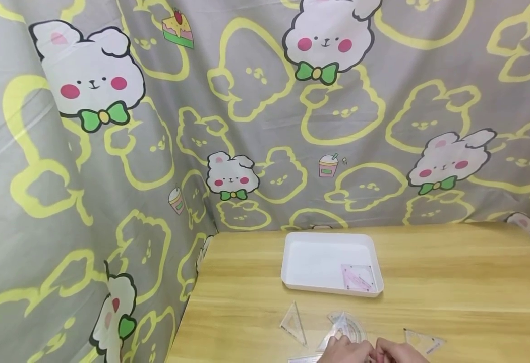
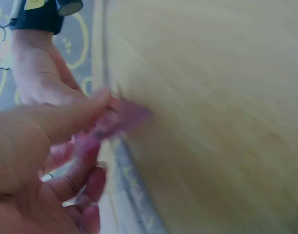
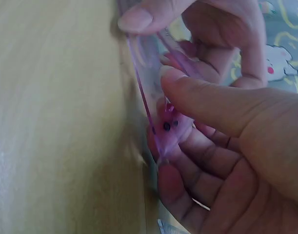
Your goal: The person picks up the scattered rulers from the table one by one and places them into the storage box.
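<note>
Both hands hold a pink see-through set square [image 3: 168, 139] between them, low over the near part of the table. In the right wrist view the right hand [image 3: 227, 141] pinches one corner between thumb and fingers. The left hand [image 3: 212, 34] grips the other end, its thumb lying on the plastic. From the left wrist view the left hand [image 2: 36, 146] is close up, and the pink piece is blurred. In the head view the left hand [image 1: 346, 350] and right hand [image 1: 397, 351] meet at the bottom edge, hiding the piece.
A white tray [image 1: 310, 262] stands farther back with pink and clear set squares [image 1: 357, 278] in its corner. Near the hands lie a clear set square [image 1: 294, 326], a protractor [image 1: 359, 326], another clear triangle [image 1: 423, 342] and a straight clear edge [image 1: 305, 359]. Patterned curtains [image 1: 265, 126] border the table.
</note>
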### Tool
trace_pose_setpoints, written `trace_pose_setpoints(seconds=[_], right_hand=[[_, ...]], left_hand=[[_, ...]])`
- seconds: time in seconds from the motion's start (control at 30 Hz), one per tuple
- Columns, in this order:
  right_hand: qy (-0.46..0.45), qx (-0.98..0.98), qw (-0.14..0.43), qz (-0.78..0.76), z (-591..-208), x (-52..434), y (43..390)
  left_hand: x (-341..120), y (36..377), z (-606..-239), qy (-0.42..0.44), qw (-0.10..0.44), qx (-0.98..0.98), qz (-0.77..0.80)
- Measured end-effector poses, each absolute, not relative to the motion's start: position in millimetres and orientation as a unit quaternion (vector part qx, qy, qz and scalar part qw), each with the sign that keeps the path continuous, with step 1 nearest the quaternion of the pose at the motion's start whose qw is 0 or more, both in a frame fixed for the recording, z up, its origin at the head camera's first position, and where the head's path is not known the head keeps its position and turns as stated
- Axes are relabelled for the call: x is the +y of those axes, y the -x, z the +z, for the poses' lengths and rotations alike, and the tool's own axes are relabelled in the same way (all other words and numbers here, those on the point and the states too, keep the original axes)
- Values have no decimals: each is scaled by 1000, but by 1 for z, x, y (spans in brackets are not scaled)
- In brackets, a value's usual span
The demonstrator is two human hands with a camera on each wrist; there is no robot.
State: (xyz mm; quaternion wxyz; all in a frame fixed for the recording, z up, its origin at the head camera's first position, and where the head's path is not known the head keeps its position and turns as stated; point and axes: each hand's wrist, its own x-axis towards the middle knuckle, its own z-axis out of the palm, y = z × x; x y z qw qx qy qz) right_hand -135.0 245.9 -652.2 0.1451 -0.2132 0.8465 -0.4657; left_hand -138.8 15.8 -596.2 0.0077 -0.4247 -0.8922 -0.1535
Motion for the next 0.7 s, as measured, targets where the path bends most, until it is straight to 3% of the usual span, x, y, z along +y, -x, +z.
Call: trace_pose_setpoints(seconds=[0.1,0.2,0.37,0.7], right_hand=[[191,784,205,-553,-627,243,134],[197,745,217,-600,-602,239,133],[271,753,134,-585,-577,234,137],[231,780,46,-579,-553,224,164]], left_hand=[[13,143,-578,418,-50,-887,-188],[10,147,-564,389,-108,-885,-231],[-1,163,-549,338,-178,-848,-368],[-20,208,-528,311,-169,-800,-484]])
